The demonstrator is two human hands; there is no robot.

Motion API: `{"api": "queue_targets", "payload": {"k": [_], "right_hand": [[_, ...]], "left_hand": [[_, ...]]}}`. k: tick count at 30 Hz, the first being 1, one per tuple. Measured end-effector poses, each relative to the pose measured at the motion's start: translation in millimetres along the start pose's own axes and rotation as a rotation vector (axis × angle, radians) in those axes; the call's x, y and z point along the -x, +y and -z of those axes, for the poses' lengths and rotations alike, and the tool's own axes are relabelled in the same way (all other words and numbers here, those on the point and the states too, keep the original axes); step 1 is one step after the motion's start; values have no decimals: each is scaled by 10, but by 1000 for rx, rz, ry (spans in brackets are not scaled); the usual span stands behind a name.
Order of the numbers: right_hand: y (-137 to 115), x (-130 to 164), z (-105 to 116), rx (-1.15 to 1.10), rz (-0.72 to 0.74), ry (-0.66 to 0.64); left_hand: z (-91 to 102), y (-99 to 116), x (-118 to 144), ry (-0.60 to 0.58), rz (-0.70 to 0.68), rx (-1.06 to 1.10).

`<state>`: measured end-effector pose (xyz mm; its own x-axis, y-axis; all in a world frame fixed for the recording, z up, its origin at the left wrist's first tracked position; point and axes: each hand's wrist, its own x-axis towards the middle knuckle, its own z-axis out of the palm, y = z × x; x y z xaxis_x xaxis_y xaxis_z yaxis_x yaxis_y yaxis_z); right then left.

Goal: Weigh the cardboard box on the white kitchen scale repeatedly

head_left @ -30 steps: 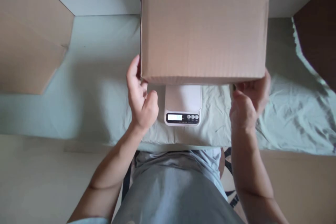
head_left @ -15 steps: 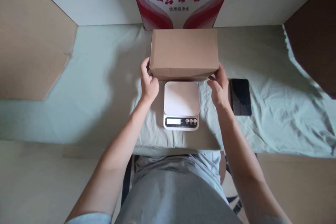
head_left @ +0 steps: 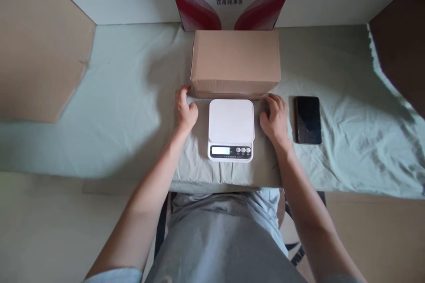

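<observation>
the cardboard box [head_left: 235, 55] sits on the green cloth [head_left: 126, 88] just beyond my hands, between them and the red-and-white carton [head_left: 229, 13]. my left hand [head_left: 186, 108] is by its near left bottom corner, my right hand [head_left: 275, 117] by its near right one. they're well apart, fingers loosely curled, thumbs spread off; whether fingertips touch cardboard, i can't tell. the white scale [head_left: 231, 121] lies between my hands.
</observation>
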<state>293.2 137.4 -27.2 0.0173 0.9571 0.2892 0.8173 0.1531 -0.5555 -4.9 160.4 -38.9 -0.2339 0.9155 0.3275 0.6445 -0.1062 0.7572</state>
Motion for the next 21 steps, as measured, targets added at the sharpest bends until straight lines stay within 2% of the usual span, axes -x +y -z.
{"api": "queue_targets", "payload": {"k": [7, 21], "right_hand": [[-41, 6, -18, 102, 24, -3], [-52, 9, -20, 105, 21, 2]], "left_hand": [[13, 106, -14, -53, -19, -147], [5, 115, 1, -50, 11, -124]]}}
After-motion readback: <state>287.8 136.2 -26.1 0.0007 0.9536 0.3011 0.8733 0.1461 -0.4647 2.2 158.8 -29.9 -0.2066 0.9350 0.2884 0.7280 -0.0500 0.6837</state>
